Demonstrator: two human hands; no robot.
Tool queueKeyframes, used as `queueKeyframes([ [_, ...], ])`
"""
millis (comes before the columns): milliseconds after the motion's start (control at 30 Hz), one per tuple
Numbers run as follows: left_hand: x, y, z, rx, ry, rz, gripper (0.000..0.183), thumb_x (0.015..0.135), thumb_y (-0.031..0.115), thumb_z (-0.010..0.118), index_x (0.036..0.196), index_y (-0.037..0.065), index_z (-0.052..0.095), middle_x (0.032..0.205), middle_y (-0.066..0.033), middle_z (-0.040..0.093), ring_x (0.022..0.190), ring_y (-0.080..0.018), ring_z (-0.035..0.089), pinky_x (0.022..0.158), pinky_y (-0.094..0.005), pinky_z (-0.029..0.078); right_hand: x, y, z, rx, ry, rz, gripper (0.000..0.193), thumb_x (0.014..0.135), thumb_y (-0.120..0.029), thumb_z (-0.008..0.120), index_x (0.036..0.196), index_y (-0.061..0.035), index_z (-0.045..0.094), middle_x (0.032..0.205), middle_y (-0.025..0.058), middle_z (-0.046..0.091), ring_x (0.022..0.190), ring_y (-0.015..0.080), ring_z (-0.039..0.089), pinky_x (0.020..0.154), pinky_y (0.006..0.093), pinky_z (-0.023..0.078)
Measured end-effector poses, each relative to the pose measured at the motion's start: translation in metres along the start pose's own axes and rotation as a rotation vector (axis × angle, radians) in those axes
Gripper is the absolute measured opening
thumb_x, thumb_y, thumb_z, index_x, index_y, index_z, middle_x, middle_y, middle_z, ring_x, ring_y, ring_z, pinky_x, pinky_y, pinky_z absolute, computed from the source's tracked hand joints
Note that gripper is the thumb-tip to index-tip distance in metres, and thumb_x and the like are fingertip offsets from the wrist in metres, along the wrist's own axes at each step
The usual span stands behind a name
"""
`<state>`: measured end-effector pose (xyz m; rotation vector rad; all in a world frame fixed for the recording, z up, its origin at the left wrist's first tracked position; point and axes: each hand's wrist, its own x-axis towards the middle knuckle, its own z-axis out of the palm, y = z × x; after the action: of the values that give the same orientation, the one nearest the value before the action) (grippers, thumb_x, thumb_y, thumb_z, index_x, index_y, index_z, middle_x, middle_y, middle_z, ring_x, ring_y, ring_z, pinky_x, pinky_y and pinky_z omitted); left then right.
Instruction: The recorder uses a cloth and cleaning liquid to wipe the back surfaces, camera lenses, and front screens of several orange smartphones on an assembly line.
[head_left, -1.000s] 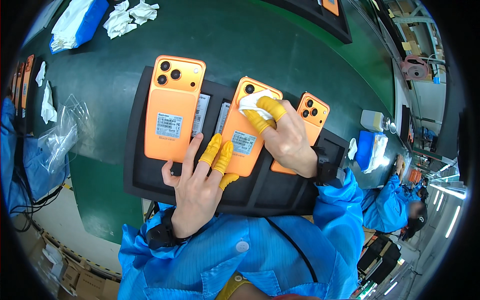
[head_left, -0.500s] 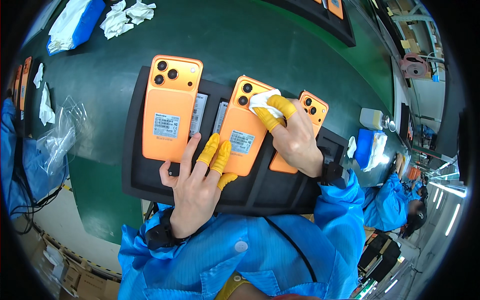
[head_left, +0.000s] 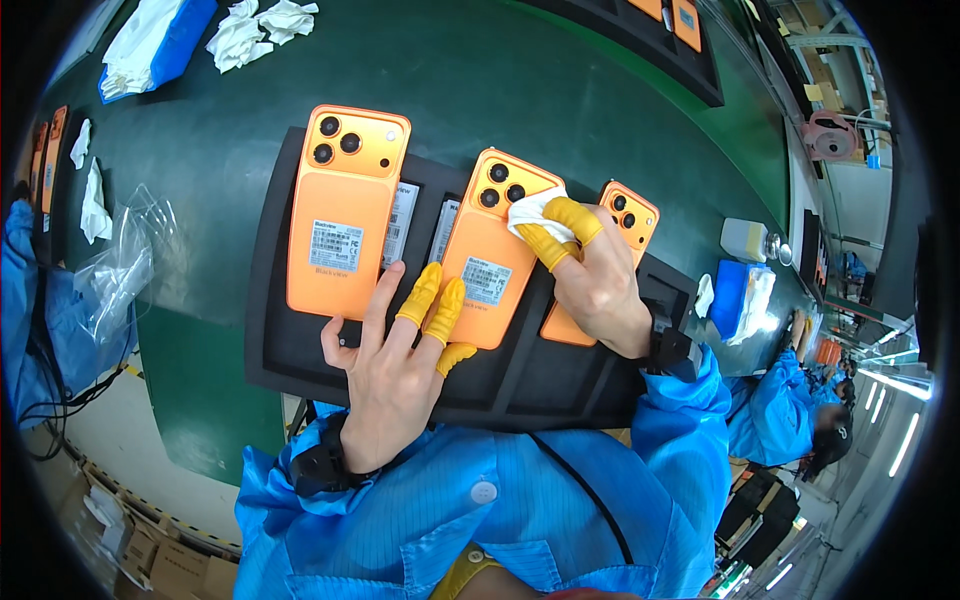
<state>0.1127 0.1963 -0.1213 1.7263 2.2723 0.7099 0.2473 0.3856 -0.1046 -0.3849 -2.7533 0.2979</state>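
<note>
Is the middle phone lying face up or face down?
Face down: the middle phone shows its orange back, with camera lenses and a label facing up.

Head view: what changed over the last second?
The right hand, gripping a crumpled white cloth, slid rightward across the middle rectangular orange phone, uncovering two round black camera lenses. The far black tray at top right shifted rightward and nearer. Unchanged: left hand on the phone's lower left edge; cloth still held.
</note>
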Motion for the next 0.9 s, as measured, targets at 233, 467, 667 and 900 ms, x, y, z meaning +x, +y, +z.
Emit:
queueKeyframes([
  [233,0.0,-0.002,0.0,0.027,0.018,0.004,0.025,0.078,0.022,0.07,0.099,0.008,0.07,0.125,-0.0035,0.057,0.133,-0.026,0.036,0.088,-0.0546,0.018,0.019,-0.005,0.011,-0.05,0.023,-0.112,0.037,0.064,-0.002,0.067,0.1,0.0049,0.066,0.106,0.0166,0.056,0.086,0.0273,0.054,0.067,0.0339,0.048],
  [467,0.0,0.0,-0.002,0.001,-0.001,-0.004,0.022,0.078,0.019,0.07,0.097,0.008,0.07,0.125,-0.0039,0.057,0.133,-0.0265,0.037,0.088,-0.0542,0.018,0.019,-0.004,0.011,-0.028,0.03,-0.136,0.038,0.063,-0.003,0.067,0.1,0.0053,0.066,0.107,0.0167,0.056,0.089,0.0279,0.055,0.068,0.0334,0.049],
  [667,-0.001,-0.002,-0.001,-0.006,-0.005,-0.015,0.022,0.078,0.019,0.07,0.097,0.007,0.07,0.124,-0.0042,0.057,0.133,-0.0265,0.037,0.088,-0.0541,0.017,0.013,0.0,0.008,-0.055,-0.004,-0.194,0.038,0.064,-0.003,0.067,0.101,0.0054,0.066,0.108,0.0169,0.056,0.086,0.0275,0.056,0.067,0.0329,0.049],
  [900,-0.002,-0.002,0.0,-0.008,0.011,0.005,0.021,0.079,0.02,0.07,0.096,0.007,0.07,0.124,-0.0047,0.058,0.132,-0.0268,0.037,0.089,-0.0542,0.016,0.017,0.007,0.003,-0.122,0.083,-0.038,0.033,0.068,-0.001,0.068,0.1,0.0061,0.066,0.105,0.0184,0.058,0.082,0.0285,0.056,0.064,0.0341,0.048],
])
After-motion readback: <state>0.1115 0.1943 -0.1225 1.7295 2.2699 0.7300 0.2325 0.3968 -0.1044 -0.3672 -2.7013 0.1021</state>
